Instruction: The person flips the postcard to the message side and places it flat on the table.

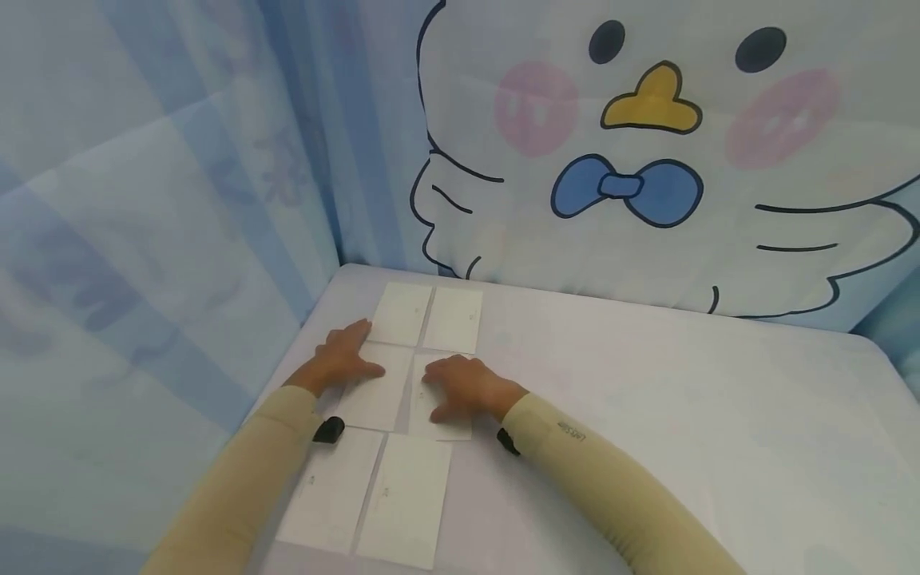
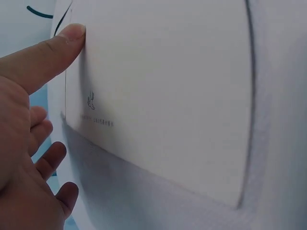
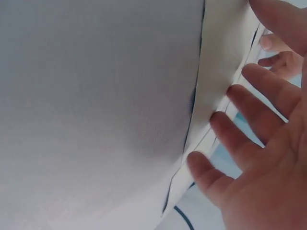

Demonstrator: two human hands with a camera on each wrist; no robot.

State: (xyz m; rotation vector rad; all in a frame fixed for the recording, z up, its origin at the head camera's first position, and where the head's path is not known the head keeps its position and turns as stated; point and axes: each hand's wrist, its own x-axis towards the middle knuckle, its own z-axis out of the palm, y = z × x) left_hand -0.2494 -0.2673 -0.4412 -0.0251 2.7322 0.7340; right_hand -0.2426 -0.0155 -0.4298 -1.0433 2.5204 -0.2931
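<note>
White paper sheets lie flat on the table in two columns. My left hand is at the left edge of the middle-left sheet, fingers spread. In the left wrist view the thumb of the left hand touches a sheet bearing a small printed mark. My right hand is over the middle-right sheet, hiding part of it. The right wrist view has the fingers of the right hand apart and extended along a sheet; whether every fingertip touches it, I cannot tell.
Two sheets, left and right, lie at the back. Two more, left and right, lie nearer. The white table extends right. Curtains border the left side, and a cartoon-printed cloth hangs behind.
</note>
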